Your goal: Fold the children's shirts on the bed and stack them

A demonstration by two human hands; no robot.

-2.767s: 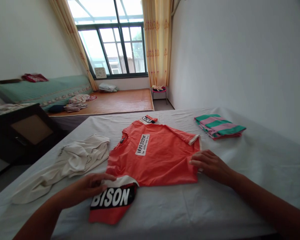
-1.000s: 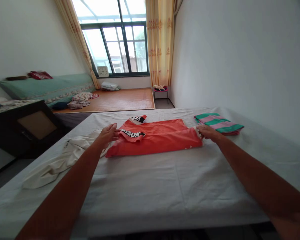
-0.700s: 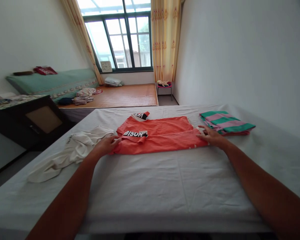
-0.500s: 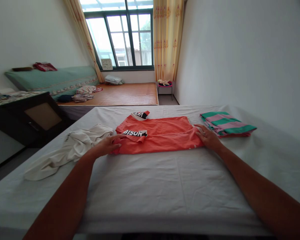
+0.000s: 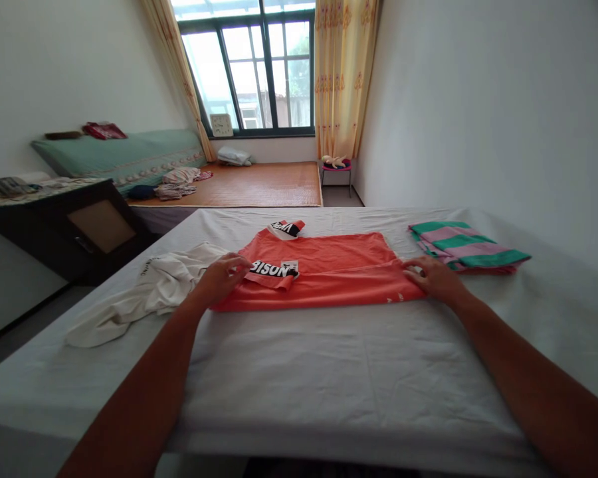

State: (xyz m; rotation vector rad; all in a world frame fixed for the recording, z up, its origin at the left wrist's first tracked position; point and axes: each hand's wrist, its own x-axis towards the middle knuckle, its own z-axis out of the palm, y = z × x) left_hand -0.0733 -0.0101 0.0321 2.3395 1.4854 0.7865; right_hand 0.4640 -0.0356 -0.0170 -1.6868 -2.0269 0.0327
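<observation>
An orange T-shirt (image 5: pixel 329 269) lies folded in half lengthwise on the white bed sheet (image 5: pixel 329 372), a "BISON" sleeve folded over its left end. My left hand (image 5: pixel 222 277) grips the shirt's left end at that sleeve. My right hand (image 5: pixel 434 279) pinches the fabric at the shirt's right end. Both arms stretch out over the bed.
A crumpled white garment (image 5: pixel 149 292) lies left of the shirt. A folded green-and-pink striped garment (image 5: pixel 466 245) sits at the right by the wall. A dark cabinet (image 5: pixel 74 229) stands left of the bed; a mat, bedding and a window are beyond.
The shirt, earlier spread flat near me, is now folded in half farther away. In the last second both hands closed on its two ends and the view shifted slightly.
</observation>
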